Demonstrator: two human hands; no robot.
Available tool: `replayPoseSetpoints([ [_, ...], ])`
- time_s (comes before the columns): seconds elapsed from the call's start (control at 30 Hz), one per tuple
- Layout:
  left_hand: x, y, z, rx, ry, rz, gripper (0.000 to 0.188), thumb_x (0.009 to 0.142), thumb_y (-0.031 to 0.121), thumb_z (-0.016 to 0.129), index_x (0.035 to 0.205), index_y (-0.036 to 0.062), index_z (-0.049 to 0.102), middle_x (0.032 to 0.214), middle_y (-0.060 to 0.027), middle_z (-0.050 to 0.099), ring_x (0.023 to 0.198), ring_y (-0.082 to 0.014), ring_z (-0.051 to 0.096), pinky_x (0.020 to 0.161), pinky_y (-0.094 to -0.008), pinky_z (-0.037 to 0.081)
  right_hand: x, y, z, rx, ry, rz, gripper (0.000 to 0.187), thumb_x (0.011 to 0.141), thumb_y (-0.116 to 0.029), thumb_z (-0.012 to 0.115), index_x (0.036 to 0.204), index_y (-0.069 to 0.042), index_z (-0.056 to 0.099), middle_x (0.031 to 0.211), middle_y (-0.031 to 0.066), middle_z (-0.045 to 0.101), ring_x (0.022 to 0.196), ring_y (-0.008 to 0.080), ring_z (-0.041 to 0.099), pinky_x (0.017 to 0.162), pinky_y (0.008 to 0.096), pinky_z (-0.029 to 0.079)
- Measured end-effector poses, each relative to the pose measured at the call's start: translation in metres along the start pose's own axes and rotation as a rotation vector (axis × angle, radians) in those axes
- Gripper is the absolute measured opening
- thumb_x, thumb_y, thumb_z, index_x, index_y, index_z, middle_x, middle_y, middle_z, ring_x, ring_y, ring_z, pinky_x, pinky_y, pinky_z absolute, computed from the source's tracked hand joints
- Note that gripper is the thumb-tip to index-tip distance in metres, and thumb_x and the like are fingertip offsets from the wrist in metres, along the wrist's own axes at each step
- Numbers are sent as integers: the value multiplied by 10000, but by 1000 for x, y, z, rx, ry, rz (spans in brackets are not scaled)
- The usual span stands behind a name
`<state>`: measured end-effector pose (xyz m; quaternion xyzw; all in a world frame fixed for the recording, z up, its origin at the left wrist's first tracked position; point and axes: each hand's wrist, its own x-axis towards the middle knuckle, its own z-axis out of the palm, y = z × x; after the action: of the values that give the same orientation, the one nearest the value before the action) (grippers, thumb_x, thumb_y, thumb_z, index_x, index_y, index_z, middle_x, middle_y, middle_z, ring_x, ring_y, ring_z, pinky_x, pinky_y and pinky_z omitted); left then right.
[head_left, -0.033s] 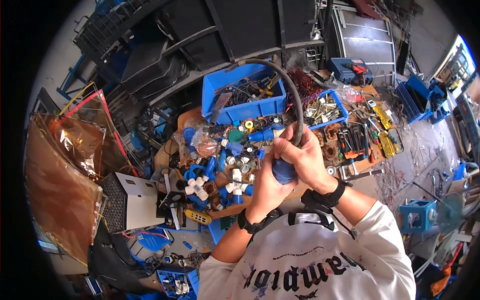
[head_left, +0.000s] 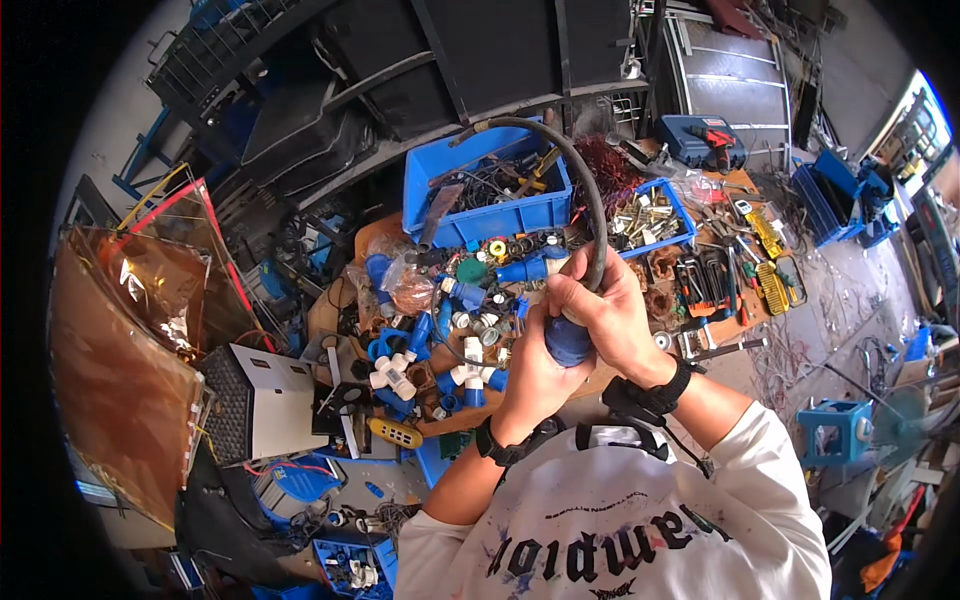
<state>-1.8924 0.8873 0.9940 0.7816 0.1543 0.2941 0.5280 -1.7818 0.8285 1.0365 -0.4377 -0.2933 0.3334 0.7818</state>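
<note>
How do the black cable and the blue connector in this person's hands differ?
The black cable is long and slim; the blue connector is short and thick. The cable arches mostly in the open, while the connector is largely covered by the left hand and right hand. Both are held up.

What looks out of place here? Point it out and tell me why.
The blue connectors and white fittings left of the left hand look untidy: they lie jumbled in a loose heap. The held blue piece and black cable show no obvious damage, though partly covered.
</note>
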Motion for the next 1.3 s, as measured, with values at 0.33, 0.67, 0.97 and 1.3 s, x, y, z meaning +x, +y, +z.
replayPoseSetpoints([
  [0.33, 11, 0, -9, -69, -144, -38, 753, 700, 103, 822, 1301, -3, 381, 1167, -127, 571, 1076, -222, 587, 932, -344, 458, 7, -2, -4, 89, 1, -50, 198, 885, -19, 657, 881, -85, 470, 743, 17, 576, 663, 104, 585, 611, 246, 473],
  [0.67, 13, 8, -1, 141, -25, -121, 450, 720, 201, 825, 1033, -10, 579, 860, -116, 683, 810, -209, 677, 732, -340, 520, 12, -2, -4, 60, 186, -82, 233, 889, -11, 641, 855, -106, 431, 736, 32, 578, 640, 141, 602, 605, 292, 518],
  [0.97, 18, -2, -12, -4, -213, -182, 356, 722, 125, 768, 1004, -2, 592, 869, -83, 671, 782, -160, 646, 738, -325, 510, 13, 3, -13, 58, 113, -83, 265, 884, -4, 636, 849, -111, 396, 787, 43, 556, 645, 145, 601, 576, 311, 526],
  [1.3, 13, 9, 5, 340, 63, -125, 447, 710, 110, 766, 1090, -3, 559, 837, -213, 677, 800, -374, 684, 687, -413, 527, 13, 5, -3, 120, 287, 35, 229, 874, -36, 668, 880, -99, 448, 740, 29, 580, 666, 160, 638, 602, 306, 534],
])
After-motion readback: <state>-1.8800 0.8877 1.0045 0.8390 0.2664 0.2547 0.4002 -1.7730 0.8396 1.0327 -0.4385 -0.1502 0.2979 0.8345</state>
